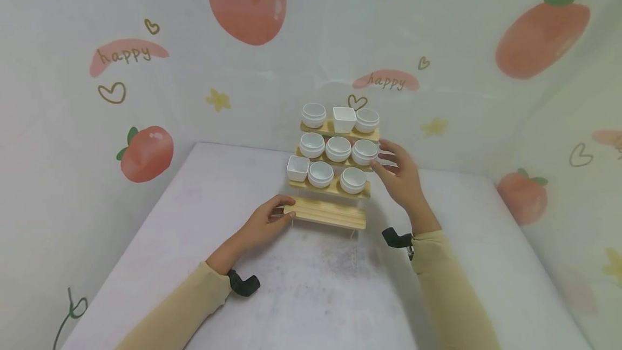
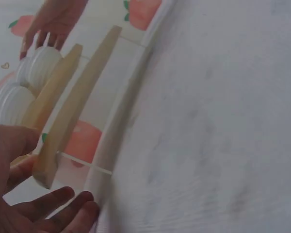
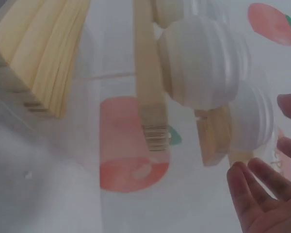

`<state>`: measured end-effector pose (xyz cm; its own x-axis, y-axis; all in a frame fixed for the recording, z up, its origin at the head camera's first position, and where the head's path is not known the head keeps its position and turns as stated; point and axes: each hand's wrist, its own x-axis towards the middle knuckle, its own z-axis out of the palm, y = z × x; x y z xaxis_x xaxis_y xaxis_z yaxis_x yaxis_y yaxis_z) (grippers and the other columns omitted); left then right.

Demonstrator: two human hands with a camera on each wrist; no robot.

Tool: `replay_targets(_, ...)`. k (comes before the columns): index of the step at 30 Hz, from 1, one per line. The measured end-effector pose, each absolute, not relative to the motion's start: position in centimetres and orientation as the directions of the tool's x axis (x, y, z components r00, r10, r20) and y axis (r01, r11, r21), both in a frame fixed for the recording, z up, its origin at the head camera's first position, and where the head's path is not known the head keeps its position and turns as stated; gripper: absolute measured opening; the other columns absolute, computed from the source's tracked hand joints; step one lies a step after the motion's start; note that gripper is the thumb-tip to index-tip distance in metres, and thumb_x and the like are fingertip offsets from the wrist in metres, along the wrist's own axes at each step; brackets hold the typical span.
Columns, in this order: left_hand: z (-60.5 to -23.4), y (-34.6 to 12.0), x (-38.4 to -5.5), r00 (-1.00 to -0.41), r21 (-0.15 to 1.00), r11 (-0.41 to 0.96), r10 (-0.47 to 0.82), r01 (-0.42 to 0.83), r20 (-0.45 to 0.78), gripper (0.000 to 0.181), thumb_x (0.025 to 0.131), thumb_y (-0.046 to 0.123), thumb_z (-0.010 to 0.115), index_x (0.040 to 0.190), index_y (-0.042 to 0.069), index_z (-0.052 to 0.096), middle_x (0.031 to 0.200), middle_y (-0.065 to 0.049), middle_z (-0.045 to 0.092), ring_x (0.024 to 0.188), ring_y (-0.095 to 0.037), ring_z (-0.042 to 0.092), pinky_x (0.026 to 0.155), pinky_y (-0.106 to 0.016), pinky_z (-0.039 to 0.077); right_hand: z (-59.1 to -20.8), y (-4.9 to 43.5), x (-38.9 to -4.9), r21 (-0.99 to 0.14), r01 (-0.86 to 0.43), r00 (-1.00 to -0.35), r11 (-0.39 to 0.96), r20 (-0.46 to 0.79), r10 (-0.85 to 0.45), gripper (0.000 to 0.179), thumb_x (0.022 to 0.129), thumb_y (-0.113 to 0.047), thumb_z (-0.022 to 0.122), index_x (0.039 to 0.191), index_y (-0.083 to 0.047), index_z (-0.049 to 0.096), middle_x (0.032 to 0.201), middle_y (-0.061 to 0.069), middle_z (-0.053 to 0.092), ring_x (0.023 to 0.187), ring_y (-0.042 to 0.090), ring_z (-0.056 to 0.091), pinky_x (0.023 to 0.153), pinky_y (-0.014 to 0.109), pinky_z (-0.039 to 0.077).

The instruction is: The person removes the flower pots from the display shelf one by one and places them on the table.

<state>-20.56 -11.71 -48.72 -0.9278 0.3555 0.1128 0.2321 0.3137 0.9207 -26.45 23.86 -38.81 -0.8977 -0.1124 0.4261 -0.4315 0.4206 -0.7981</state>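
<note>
A stepped rack with several wooden shelves carries small white cups on its upper tiers. My left hand (image 1: 264,217) pinches the left end of the bare lowest shelf (image 1: 330,213), thumb in front and index finger behind; its other fingers spread below in the left wrist view. My right hand (image 1: 400,177) is beside the right end of a middle shelf (image 3: 213,138), fingers mostly straight, around the rightmost round cup (image 1: 364,152). The shelf above holds a square cup (image 1: 344,120) between two round ones. Another square cup (image 1: 298,168) stands left on the shelf below.
The rack stands on thin clear legs on a white table (image 1: 311,296) with grey smudges. Behind and beside it hangs a white backdrop (image 1: 311,31) printed with fruit, hearts and stars. Black curved pieces (image 1: 245,284) are strapped at both wrists.
</note>
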Motion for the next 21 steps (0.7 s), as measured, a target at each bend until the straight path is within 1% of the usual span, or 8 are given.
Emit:
replay_targets(1, -48.9, -11.6, -20.5, -0.928, 0.923, 0.308, 0.353, 0.232, 0.116, 0.038, 0.106, 0.026, 0.069, 0.141, 0.013, 0.061, 0.147, -0.014, 0.061, 0.138, -0.036, 0.060, 0.111, -0.045, 0.056, -38.9, 23.7, -26.5, -0.798, -0.431, -0.898, 0.422, 0.428, -0.108, 0.056, 0.102, -0.011, 0.073, 0.154, -0.007, 0.052, 0.149, 0.021, 0.056, 0.135, 0.044, 0.060, 0.109, 0.051, 0.055)
replay_targets(2, -49.0, -11.5, -20.4, -0.930, 0.924, 0.303, 0.348, 0.235, 0.123, 0.038, 0.106, 0.026, 0.069, 0.140, 0.013, 0.061, 0.147, -0.014, 0.061, 0.138, -0.035, 0.061, 0.110, -0.044, 0.056, -38.9, 23.4, -26.5, -0.795, -0.430, -0.897, 0.428, 0.428, -0.105, 0.057, 0.102, -0.011, 0.073, 0.154, -0.006, 0.051, 0.149, 0.022, 0.055, 0.135, 0.043, 0.060, 0.110, 0.057, 0.053)
replay_targets(8, -49.1, -10.8, -20.2, -0.937, 0.926, 0.284, 0.315, 0.247, 0.153, 0.036, 0.106, 0.027, 0.069, 0.139, 0.015, 0.061, 0.146, -0.013, 0.063, 0.136, -0.032, 0.063, 0.110, -0.044, 0.057, -37.1, 21.8, -25.3, -0.798, -0.430, -0.895, 0.422, 0.438, -0.083, 0.055, 0.100, -0.002, 0.072, 0.149, 0.006, 0.051, 0.146, 0.029, 0.056, 0.131, 0.047, 0.060, 0.108, 0.063, 0.051)
replay_targets(11, -49.2, -10.6, -20.1, -0.944, 0.931, 0.283, 0.298, 0.231, 0.143, 0.035, 0.106, 0.027, 0.069, 0.138, 0.016, 0.062, 0.145, -0.012, 0.063, 0.136, -0.030, 0.063, 0.110, -0.044, 0.056, -36.2, 21.2, -24.6, -0.794, -0.427, -0.896, 0.433, 0.435, -0.087, 0.054, 0.099, -0.002, 0.072, 0.147, 0.009, 0.050, 0.144, 0.030, 0.056, 0.130, 0.049, 0.061, 0.108, 0.056, 0.055)
replay_targets(13, -49.3, -10.6, -20.1, -0.948, 0.934, 0.281, 0.287, 0.220, 0.137, 0.033, 0.106, 0.026, 0.069, 0.137, 0.016, 0.063, 0.145, -0.012, 0.064, 0.136, -0.029, 0.063, 0.110, -0.045, 0.056, -36.1, 20.9, -24.6, -0.798, -0.422, -0.899, 0.431, 0.429, -0.085, 0.053, 0.099, -0.001, 0.073, 0.145, 0.010, 0.051, 0.143, 0.031, 0.057, 0.129, 0.049, 0.062, 0.108, 0.055, 0.055)
replay_targets(16, -49.3, -10.6, -20.1, -0.951, 0.937, 0.274, 0.277, 0.215, 0.137, 0.033, 0.105, 0.025, 0.070, 0.136, 0.016, 0.063, 0.144, -0.012, 0.064, 0.135, -0.029, 0.063, 0.110, -0.046, 0.056, -36.1, 20.7, -24.6, -0.798, -0.430, -0.894, 0.421, 0.441, -0.076, 0.050, 0.098, 0.000, 0.074, 0.142, 0.012, 0.053, 0.140, 0.032, 0.058, 0.128, 0.051, 0.062, 0.108, 0.057, 0.055)
replay_targets(18, -49.3, -10.6, -20.1, -0.951, 0.939, 0.268, 0.275, 0.217, 0.141, 0.032, 0.105, 0.025, 0.070, 0.136, 0.016, 0.063, 0.144, -0.012, 0.065, 0.134, -0.030, 0.064, 0.110, -0.047, 0.056, -36.2, 20.7, -24.8, -0.803, -0.436, -0.890, 0.407, 0.451, -0.064, 0.049, 0.096, 0.001, 0.075, 0.139, 0.015, 0.055, 0.138, 0.033, 0.060, 0.126, 0.052, 0.063, 0.107, 0.065, 0.052)
replay_targets(21, -49.3, -10.6, -20.1, -0.951, 0.939, 0.260, 0.271, 0.224, 0.151, 0.033, 0.105, 0.024, 0.070, 0.135, 0.014, 0.064, 0.145, -0.013, 0.064, 0.136, -0.030, 0.063, 0.110, -0.047, 0.055, -36.9, 20.9, -25.3, -0.804, -0.444, -0.883, 0.397, 0.468, -0.040, 0.049, 0.095, 0.002, 0.077, 0.138, 0.014, 0.058, 0.138, 0.033, 0.061, 0.124, 0.051, 0.064, 0.106, 0.061, 0.054)
